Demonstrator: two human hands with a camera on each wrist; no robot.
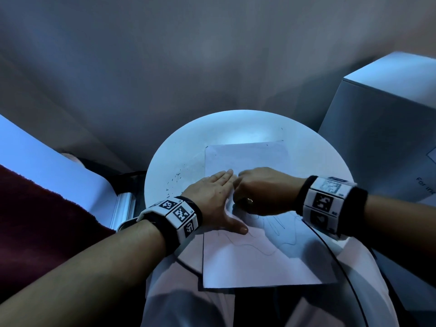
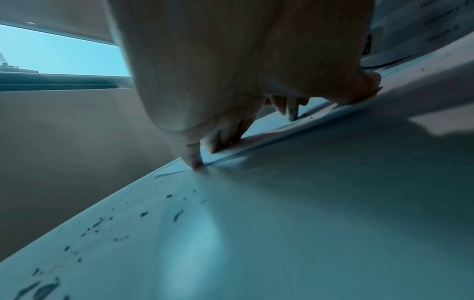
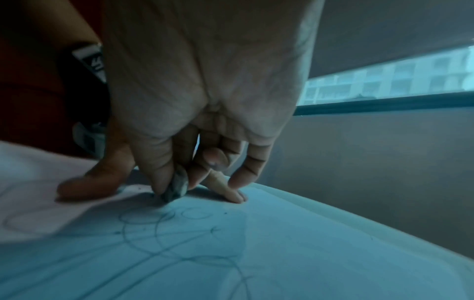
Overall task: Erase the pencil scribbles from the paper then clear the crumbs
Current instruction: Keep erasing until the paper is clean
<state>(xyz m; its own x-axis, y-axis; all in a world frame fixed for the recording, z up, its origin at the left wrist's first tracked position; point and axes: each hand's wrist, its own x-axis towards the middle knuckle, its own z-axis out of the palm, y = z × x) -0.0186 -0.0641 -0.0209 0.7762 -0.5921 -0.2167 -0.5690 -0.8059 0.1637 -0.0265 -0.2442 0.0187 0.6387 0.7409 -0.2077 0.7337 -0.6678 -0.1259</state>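
A white sheet of paper (image 1: 259,260) lies on a round white table (image 1: 179,152), its near end hanging over the table's front edge. Pencil loops and lines (image 3: 164,225) cover its middle part. My left hand (image 1: 212,197) lies flat with straight fingers on the sheet's left edge, thumb spread out. My right hand (image 1: 262,190) pinches a small grey eraser (image 3: 177,186) and presses it onto the paper right beside the left fingers. Dark eraser crumbs (image 2: 143,214) lie scattered on the table left of the sheet.
A white box (image 1: 387,138) with printed text stands to the right of the table. A dark red cushion (image 1: 35,223) and a white ledge are on the left. A black cable (image 1: 339,260) runs along the table's near right edge. My lap is below the paper.
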